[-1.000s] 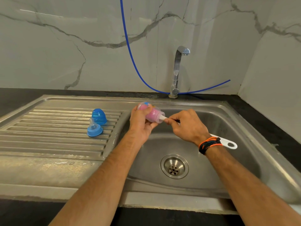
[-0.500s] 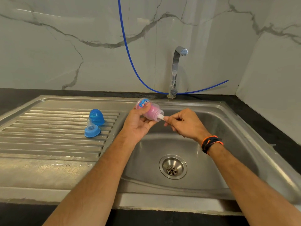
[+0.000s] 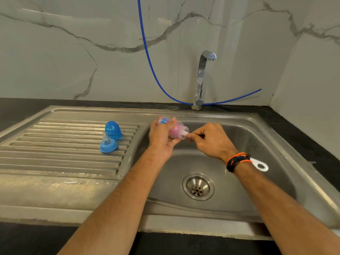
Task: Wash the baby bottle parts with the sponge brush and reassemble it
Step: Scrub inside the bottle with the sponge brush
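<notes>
Two hands, clear bottle (image 3: pixel 176 130), pink sponge brush (image 3: pixel 177 133)

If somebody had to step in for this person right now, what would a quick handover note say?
Left hand: grips the bottle, tilted over the sink.
Right hand: holds the sponge brush, its pink sponge inside the bottle.
Blue cap and nipple ring: on the drainboard, touching or nearly so.
Done: bottle taken apart.
Left: finish scrubbing; whether cap and nipple are washed cannot be told; reassemble.
</notes>
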### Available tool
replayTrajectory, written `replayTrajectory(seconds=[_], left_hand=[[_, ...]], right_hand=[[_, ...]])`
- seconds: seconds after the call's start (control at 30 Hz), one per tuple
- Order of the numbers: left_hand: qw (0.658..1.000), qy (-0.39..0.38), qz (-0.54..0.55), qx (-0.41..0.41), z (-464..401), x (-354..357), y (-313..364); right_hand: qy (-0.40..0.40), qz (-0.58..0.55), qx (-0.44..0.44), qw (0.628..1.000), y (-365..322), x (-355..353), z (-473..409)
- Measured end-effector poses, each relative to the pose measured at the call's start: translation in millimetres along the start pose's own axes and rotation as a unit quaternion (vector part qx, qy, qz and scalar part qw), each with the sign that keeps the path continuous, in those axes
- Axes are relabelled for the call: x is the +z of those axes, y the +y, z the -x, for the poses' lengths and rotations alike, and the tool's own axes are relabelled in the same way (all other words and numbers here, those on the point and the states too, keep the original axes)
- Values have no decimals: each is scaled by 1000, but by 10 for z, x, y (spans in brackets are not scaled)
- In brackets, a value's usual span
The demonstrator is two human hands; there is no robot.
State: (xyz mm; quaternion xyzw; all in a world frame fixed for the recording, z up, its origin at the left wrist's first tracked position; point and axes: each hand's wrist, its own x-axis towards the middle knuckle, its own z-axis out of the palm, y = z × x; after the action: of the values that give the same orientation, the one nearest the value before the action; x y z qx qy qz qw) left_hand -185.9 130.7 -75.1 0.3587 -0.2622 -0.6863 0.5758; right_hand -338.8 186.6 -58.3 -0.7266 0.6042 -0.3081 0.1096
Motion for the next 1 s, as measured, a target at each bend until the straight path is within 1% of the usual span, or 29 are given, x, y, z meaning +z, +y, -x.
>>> replayTrajectory(seconds=[0.07, 0.17, 0.27, 0.33, 0.37, 0.43, 0.53, 0.6, 0.67, 0.73, 0.8, 0.87, 1.0], left_hand=[[1000, -10, 19, -8, 36, 10, 3], [998, 16, 61, -1, -76, -122, 177], [999, 35, 36, 19, -72, -108, 155], [1000, 17, 11, 14, 9, -21, 21], [1000, 7, 15, 7, 29, 5, -12], [999, 6, 41, 1, 21, -18, 55], [996, 23, 80, 17, -97, -120, 224], [998, 32, 56, 22, -43, -88, 174], [999, 14, 25, 15, 70, -17, 61], [999, -13, 29, 3, 110, 3, 23], [999, -18, 35, -5, 96, -18, 45], [1000, -9, 17, -11, 85, -33, 60], [992, 49, -116, -16, 111, -19, 32]], right_hand=[[1, -8, 0, 1000, -14, 3, 14], [-10, -29, 20, 999, 44, -157, 32], [-13, -30, 22, 999, 45, -122, 19], [-8, -17, 9, 1000, -8, 1, 5], [-4, -11, 2, 1000, -19, 32, -1], [1, -26, 10, 1000, 12, -33, 10], [-6, -37, 20, 999, 93, -172, 19], [-8, -28, 16, 999, 71, -110, 5], [0, -12, 4, 1000, 13, 12, -9], [15, -5, -7, 1000, 0, 56, -14], [26, -7, -14, 1000, 29, 24, -8], [23, 12, -27, 999, 46, 2, 11], [4, 89, -38, 995, 41, 2, 29]])
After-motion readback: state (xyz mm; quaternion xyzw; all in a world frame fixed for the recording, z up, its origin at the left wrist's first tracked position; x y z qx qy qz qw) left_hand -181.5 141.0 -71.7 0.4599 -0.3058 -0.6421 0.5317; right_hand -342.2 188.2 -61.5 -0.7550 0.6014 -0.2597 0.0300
